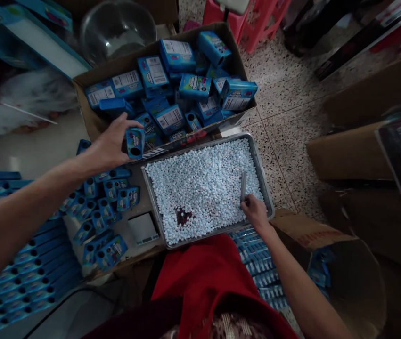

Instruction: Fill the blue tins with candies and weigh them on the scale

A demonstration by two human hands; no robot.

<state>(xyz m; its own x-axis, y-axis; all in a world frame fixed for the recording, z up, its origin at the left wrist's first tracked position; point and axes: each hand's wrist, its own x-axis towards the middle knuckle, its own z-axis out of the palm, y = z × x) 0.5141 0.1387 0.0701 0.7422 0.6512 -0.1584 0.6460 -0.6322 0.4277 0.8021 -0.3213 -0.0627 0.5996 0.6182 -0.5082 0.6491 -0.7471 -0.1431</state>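
My left hand [110, 143] grips a small blue box [135, 143] by its side, holding it just in front of a cardboard carton [90, 115] piled with several more blue boxes [172, 89]. My right hand [255, 212] rests on the right part of a metal tray [265, 181] and holds a thin grey stick [243, 186] that points up across the tray. The tray is filled with small pale blue and white pellets [200, 183]. A small dark patch [183, 216] shows among the pellets near the front.
Open blue boxes [104, 212] stand in rows left of the tray, beside a small digital scale [143, 228]. Flat blue cartons [27, 278] are stacked at the lower left. Brown cartons [348, 150] line the right on a speckled floor. A red stool [253, 19] and a clear bowl [117, 28] sit behind.
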